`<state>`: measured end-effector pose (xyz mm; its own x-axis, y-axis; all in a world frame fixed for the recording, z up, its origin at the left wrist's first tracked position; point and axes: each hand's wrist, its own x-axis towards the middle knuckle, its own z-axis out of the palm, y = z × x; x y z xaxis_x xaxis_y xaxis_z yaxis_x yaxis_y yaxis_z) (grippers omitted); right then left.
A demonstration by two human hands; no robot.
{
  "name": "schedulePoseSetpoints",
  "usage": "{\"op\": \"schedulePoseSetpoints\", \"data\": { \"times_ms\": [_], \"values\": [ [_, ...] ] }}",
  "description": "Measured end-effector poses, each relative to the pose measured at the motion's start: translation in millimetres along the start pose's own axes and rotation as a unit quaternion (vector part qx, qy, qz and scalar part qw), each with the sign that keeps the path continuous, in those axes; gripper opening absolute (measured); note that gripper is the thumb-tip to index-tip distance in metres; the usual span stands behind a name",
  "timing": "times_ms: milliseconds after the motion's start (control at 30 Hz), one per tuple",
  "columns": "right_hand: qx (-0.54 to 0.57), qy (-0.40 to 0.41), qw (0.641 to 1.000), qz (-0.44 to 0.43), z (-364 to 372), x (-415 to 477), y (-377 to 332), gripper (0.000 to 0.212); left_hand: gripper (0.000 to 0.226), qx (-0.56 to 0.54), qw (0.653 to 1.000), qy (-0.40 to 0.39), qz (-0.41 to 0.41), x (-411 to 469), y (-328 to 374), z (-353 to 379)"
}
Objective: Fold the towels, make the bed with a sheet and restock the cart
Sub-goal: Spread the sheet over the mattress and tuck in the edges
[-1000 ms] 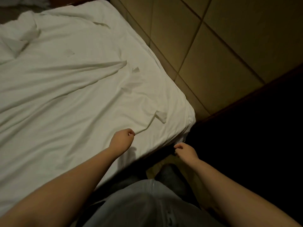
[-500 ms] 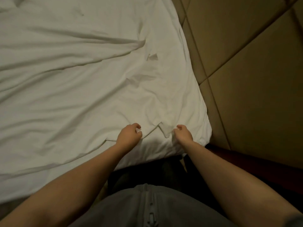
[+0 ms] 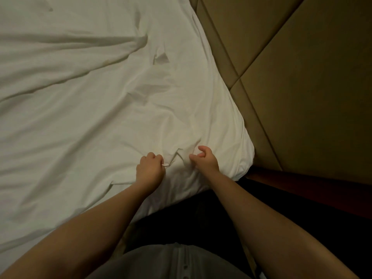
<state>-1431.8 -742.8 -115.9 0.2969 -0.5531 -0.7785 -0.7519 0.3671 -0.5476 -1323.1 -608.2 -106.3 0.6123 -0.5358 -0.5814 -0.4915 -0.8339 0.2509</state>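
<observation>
sheet: white sheet spread over the bed, creased. We see long folds running in from 9 o'clock toward centre.
left grip: left grip sits just below centre, fingers clenched round a small fold at the sheet's edge. A bit of cloth pokes out at its 2 o'clock.
right grip: right grip is near the left one, at its 3 o'clock, not touching it. Thumb and forefinger are curled, and we read it as pinching a raised ridge of sheet.
sheet vs grips: the bunched ridge lies between the two grips. The bulk of the cloth spans 9 to 12 o'clock of them, and the bed's corner is at 3 o'clock of the right grip.
wall: tan padded panels fill 1 to 3 o'clock, right beside the bed.
trim: dark wood ledge at 4 o'clock.
body: grey garment at 6 o'clock.
</observation>
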Motion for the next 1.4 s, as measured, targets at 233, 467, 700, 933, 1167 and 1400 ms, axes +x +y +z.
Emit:
{"op": "schedulePoseSetpoints", "data": {
  "times_ms": [233, 467, 700, 933, 1167, 1400],
  "values": [
    [-0.205, 0.019, 0.975, -0.089, 13, -17, 11, 0.047, 0.017, -0.117, 0.992, 0.04, 0.037, -8, -17, -8],
    [-0.084, 0.133, 0.986, -0.059, 15, -23, 12, 0.067, 0.023, -0.168, 0.979, 0.096, -0.065, 5, -37, -30],
    [-0.122, 0.133, 0.982, -0.059, 10, -18, 6, 0.063, 0.027, -0.238, 0.942, 0.104, -0.213, 14, -62, -34],
    [-0.267, 0.139, 0.95, -0.086, -16, -3, -12, 0.054, 0.031, -0.244, 0.956, 0.084, -0.139, 12, -46, -29],
    [-0.251, 0.172, 0.952, 0.026, -52, 1, 7, 0.073, 0.061, -0.091, 0.992, 0.083, 0.033, 34, -10, -32],
    [-0.276, 0.128, 0.95, -0.064, -34, 1, -6, 0.053, 0.03, -0.256, 0.951, 0.143, -0.094, 52, -7, -42]
  ]
}}
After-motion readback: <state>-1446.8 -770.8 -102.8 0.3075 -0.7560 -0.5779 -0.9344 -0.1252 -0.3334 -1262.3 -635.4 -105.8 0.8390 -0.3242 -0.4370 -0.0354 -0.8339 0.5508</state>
